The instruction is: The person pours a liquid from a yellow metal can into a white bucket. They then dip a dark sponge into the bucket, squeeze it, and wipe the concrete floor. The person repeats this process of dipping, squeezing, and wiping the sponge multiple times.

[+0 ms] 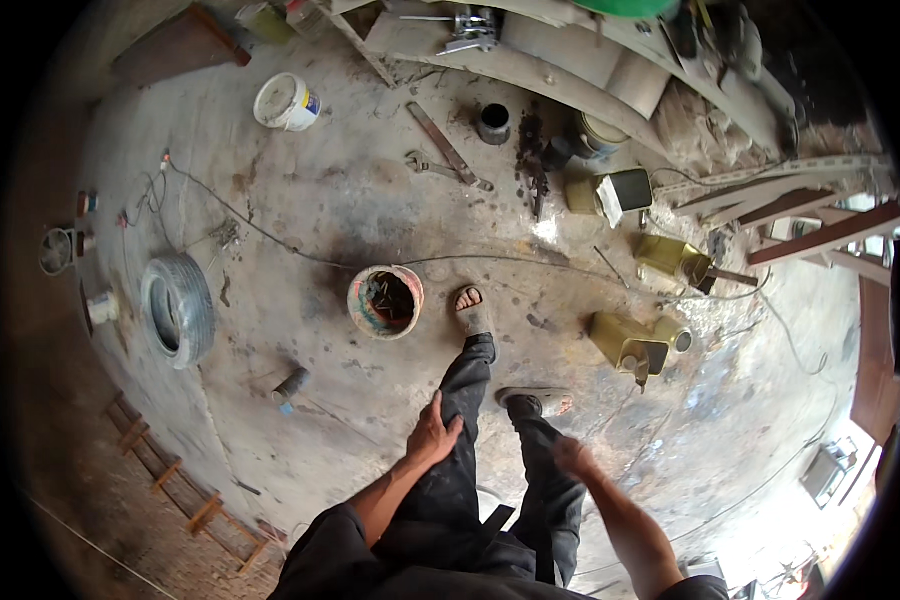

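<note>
My left hand (433, 434) is beside my left thigh, against the dark trousers (461, 400). Its fingers are loosely apart and nothing shows in it. In front of my right thigh hangs my right hand (573, 459), smeared by motion, its fingers hard to make out. Just ahead of my sandalled left foot (470, 300), to its left, stands a paint-stained bucket (417, 300) with dark contents and thin pieces inside. Neither hand touches it. A black cable (530, 258) runs across the floor beyond my feet.
A tyre (178, 310) lies left, and a lidded white bucket (288, 103) stands far left. An adjustable wrench (445, 171) lies ahead. Cut-open tins (615, 335) and a dark-mouthed can (610, 192) are at right. A wooden ladder (205, 512) lies lower left; a cluttered bench (540, 70) curves along the back.
</note>
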Demonstrator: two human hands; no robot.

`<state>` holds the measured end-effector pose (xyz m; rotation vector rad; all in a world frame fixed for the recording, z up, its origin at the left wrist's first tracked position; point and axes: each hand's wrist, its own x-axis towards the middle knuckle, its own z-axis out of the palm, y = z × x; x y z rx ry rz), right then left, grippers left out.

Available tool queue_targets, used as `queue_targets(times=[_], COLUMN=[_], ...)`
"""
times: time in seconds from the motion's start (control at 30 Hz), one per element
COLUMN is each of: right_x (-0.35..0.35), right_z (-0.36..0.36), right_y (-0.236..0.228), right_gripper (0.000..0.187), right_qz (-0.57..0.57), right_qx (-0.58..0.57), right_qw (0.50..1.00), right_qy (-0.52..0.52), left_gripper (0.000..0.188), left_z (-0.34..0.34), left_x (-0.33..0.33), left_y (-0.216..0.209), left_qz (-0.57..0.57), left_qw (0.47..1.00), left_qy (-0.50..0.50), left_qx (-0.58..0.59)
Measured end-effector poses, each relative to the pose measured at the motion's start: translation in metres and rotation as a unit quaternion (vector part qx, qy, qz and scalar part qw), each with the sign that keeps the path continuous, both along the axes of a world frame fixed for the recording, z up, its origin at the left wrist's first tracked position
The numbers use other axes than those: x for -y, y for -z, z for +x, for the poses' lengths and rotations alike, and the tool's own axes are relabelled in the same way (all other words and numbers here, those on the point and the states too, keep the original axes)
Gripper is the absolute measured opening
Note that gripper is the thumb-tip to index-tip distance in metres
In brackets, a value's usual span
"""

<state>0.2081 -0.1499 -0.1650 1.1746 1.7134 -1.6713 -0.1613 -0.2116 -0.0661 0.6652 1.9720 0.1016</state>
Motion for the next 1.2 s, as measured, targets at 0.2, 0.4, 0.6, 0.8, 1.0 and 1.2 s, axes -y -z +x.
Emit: queue_targets(times=[0.2, 0.4, 0.6, 0.8, 1.0, 1.2], right_x=[0.053, -0.027, -0.050, -0.066, -0.068, -0.068], right_z=[0.040, -0.031, -0.025, -0.027, -0.030, -0.009], right_y=[-0.071, -0.156, -0.175, -0.202, -0.208, -0.166], right_gripper=[0.066, 0.059, 0.054, 0.052, 0.060, 0.059], right_qz=[0.202, -0.316, -0.358, -0.337, -0.342, -0.315], right_qx=[-0.042, 0.150, 0.144, 0.178, 0.221, 0.216], right_qw=[0.976, 0.899, 0.901, 0.890, 0.888, 0.904], right_qy=[-0.069, 0.266, 0.199, 0.251, 0.215, 0.192], left_gripper=[0.098, 0.078, 0.059, 0.058, 0.057, 0.057], left_z=[-0.049, -0.058, 0.035, 0.068, 0.069, 0.055], left_x=[0.010, 0.102, 0.232, 0.260, 0.286, 0.294], left_y=[-0.029, -0.022, -0.002, -0.051, -0.079, -0.090], left_qz=[-0.135, -0.084, -0.104, -0.131, -0.131, -0.133], left_qw=[0.976, 0.972, 0.938, 0.914, 0.903, 0.899], left_qy=[-0.088, -0.117, -0.236, -0.302, -0.350, -0.366], left_qx=[0.150, 0.186, 0.229, 0.237, 0.214, 0.202])
